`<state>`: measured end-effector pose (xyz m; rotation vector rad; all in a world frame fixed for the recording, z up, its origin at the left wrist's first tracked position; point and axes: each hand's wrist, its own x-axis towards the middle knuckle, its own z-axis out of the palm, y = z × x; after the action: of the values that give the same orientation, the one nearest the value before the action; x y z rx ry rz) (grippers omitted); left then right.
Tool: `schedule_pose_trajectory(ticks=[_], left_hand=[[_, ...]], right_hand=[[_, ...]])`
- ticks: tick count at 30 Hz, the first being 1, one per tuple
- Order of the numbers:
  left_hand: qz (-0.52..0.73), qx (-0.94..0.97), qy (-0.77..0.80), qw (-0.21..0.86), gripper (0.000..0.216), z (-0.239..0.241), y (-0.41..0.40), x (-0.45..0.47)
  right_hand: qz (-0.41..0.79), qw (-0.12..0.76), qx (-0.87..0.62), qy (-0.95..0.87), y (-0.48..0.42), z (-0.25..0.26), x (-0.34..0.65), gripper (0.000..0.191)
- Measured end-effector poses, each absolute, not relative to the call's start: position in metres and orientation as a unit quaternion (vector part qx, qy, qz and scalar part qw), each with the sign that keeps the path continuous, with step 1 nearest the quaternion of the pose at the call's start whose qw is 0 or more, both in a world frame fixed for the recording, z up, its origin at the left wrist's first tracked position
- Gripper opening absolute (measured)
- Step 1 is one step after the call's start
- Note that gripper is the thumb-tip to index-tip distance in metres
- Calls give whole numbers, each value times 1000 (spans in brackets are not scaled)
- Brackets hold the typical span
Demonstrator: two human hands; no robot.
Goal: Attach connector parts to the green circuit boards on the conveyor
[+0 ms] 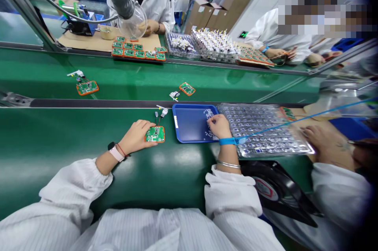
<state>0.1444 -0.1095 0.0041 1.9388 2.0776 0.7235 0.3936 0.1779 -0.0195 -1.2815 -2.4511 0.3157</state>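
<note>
My left hand [135, 137] rests on the green belt, its fingertips on an orange-framed green circuit board [154, 134]. Two short wires run from that board to a small white connector [163, 113]. My right hand [219, 126] sits at the right end of a blue plastic tray [189, 123], its fingertips down among small white parts [209, 114]. Whether those fingers pinch a part is hidden. A blue antistatic strap [227, 141] circles my right wrist.
A clear blister tray [260, 129] lies right of the blue tray, under a co-worker's hand [325, 143]. Two wired boards [87, 87] sit on the far belt. A black fan [274, 192] stands at lower right. Other workers, boards and cartons fill the background.
</note>
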Motion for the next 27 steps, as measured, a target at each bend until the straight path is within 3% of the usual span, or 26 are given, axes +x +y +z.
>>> schedule_pose_trajectory(ticks=[5, 11, 17, 27], left_hand=[[287, 633, 708, 127, 63, 8, -107, 147], [440, 555, 688, 156, 18, 16, -91, 158], [458, 542, 681, 182, 10, 12, -87, 151], [409, 519, 713, 233, 8, 8, -85, 148]], right_hand=[[142, 174, -433, -873, 170, -7, 388, 15], [320, 300, -219, -872, 70, 17, 319, 17], [430, 298, -175, -834, 8, 4, 283, 14], [416, 230, -200, -857, 15, -13, 285, 13]])
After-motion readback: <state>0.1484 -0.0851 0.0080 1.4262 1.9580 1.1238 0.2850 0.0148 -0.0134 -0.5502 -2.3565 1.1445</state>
